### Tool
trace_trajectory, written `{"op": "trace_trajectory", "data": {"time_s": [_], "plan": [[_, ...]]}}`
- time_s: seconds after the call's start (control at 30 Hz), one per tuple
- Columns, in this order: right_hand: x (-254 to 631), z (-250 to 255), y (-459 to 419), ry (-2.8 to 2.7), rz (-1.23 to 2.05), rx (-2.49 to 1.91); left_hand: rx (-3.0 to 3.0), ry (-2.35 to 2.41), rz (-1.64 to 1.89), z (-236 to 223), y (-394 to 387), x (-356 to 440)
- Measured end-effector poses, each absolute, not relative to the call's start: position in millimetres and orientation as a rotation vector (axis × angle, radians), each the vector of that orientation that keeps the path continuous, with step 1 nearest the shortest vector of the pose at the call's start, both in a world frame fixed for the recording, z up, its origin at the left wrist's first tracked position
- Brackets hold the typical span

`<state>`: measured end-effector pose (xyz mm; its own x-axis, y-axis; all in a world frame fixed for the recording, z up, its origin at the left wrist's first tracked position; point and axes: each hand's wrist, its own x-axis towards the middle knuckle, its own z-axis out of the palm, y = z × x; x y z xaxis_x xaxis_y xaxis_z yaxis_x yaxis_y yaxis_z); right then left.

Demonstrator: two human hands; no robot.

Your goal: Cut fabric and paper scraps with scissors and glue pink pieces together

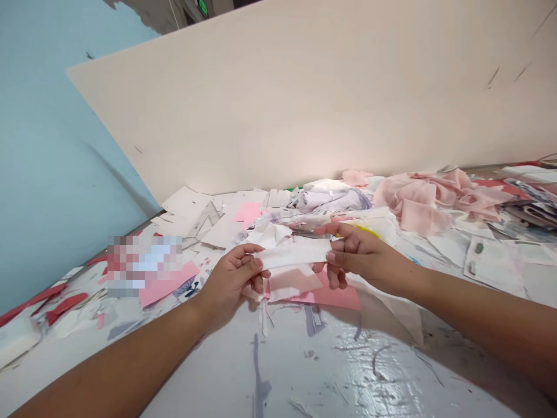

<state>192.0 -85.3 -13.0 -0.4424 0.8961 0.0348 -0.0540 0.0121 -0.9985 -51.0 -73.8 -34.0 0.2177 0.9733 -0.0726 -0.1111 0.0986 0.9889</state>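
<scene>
Evenly, white strip (pixel 296 254) between both hands (pixel 241 268).

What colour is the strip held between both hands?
The strip is plain white, best seen in the head view.

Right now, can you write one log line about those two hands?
left hand: pinches white strip | right hand: pinches its other end | nearby: a pink piece, white table

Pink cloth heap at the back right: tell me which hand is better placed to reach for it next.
Probably the right hand: it is nearer the pink cloth heap, while the left hand is farther away. Both pinch the white strip, so the right must let go first.
</scene>
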Motion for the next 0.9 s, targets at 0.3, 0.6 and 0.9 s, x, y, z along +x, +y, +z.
{"op": "trace_trajectory", "data": {"time_s": [0.3,0.6,0.9], "plan": [[189,-20,-81,-1.288,1.592,-0.970,1.145,0.923,1.067,-38,-79,-49],[191,-26,-76,-0.951,1.810,-0.849,1.304,0.895,1.044,-31,-81,-50],[192,-29,-77,-1.016,1.856,-0.691,1.248,0.868,1.063,-32,-79,-52]]}}
